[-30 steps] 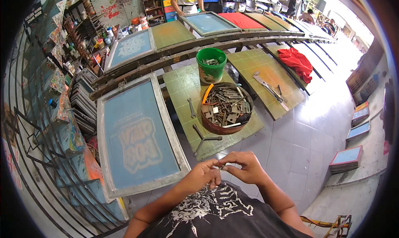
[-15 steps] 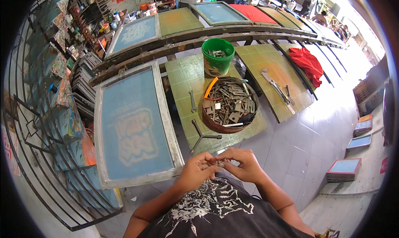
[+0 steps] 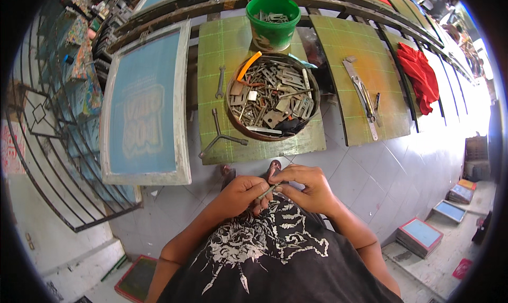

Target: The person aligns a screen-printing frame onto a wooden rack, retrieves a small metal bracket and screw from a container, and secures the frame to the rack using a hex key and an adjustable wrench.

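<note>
Close in front of my body, both hands are on a small thin metal piece (image 3: 268,191) that looks like a bolt. My left hand (image 3: 243,195) pinches its lower end between thumb and fingers. The fingers of my right hand (image 3: 306,187) are closed on its upper end. Just beyond, on a green board (image 3: 211,155), stands a round brown tin (image 3: 272,137) heaped with loose bolts and metal plates. Left of the tin lie a three-armed socket wrench (image 3: 218,136) and an open-end wrench (image 3: 220,82). A green bucket (image 3: 275,30) with metal parts stands behind it.
A framed blue printing screen (image 3: 145,128) lies to the left, near black metal bars (image 3: 58,181). On another board (image 3: 344,91) at right are a metal ruler (image 3: 361,99) and tools. A red cloth (image 3: 418,75) hangs beyond. Several small frames (image 3: 419,237) rest at lower right.
My view has tipped downward, so the tin and boards sit higher in the picture. The thin metal piece between my hands now shows more plainly. Both hands stay together.
</note>
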### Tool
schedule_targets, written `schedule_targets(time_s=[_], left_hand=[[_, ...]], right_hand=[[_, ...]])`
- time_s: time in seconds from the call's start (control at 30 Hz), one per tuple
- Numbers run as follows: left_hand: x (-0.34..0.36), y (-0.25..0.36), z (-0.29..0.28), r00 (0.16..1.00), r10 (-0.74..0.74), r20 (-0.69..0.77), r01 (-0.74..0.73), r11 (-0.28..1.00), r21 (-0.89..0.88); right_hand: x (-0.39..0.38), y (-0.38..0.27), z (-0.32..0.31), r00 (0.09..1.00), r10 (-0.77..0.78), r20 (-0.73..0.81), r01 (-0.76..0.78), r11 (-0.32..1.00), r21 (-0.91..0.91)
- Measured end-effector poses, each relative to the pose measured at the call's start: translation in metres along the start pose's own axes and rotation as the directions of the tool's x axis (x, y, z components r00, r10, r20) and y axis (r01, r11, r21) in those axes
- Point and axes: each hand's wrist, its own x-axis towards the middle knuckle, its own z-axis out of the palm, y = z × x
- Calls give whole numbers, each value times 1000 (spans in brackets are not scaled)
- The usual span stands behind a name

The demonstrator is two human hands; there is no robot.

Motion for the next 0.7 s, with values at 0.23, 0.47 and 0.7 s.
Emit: schedule_targets(time_s=[0.23,0.47,0.7], left_hand=[[11,-12,22,981,100,-165,-96,995,27],[23,-1,28,992,18,-129,-20,1000,-18],[25,9,14,988,-151,-21,148,982,-120]], right_hand=[[5,7,-25,996,48,73,-48,999,-1],[6,20,-38,993,37,111,-46,996,75],[18,25,-41,989,65,132,-76,994,84]])
